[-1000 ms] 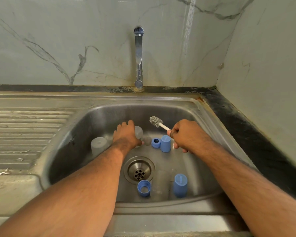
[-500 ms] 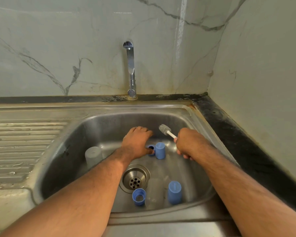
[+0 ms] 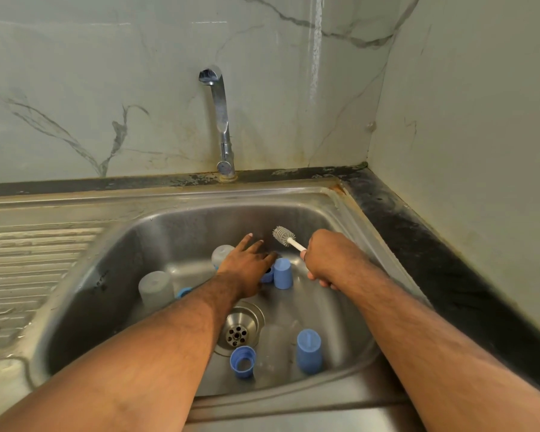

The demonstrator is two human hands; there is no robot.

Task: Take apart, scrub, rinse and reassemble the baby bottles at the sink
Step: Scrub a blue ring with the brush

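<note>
Our right hand (image 3: 328, 260) grips the little brush (image 3: 286, 237) over the sink (image 3: 175, 219). Our left hand (image 3: 247, 263) is flat, fingers straight, holding nothing, just beside a blue cap (image 3: 283, 273). Bottle parts stand around the drain (image 3: 240, 325).

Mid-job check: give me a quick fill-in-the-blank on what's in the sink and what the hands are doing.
1. The right hand grips a ____ with a white handle.
2. The left hand has its fingers ____, holding nothing.
3. No ____ runs from the faucet.
4. The loose caps in the sink are coloured ____.

Missing words: bottle brush; spread open; water; blue
</note>
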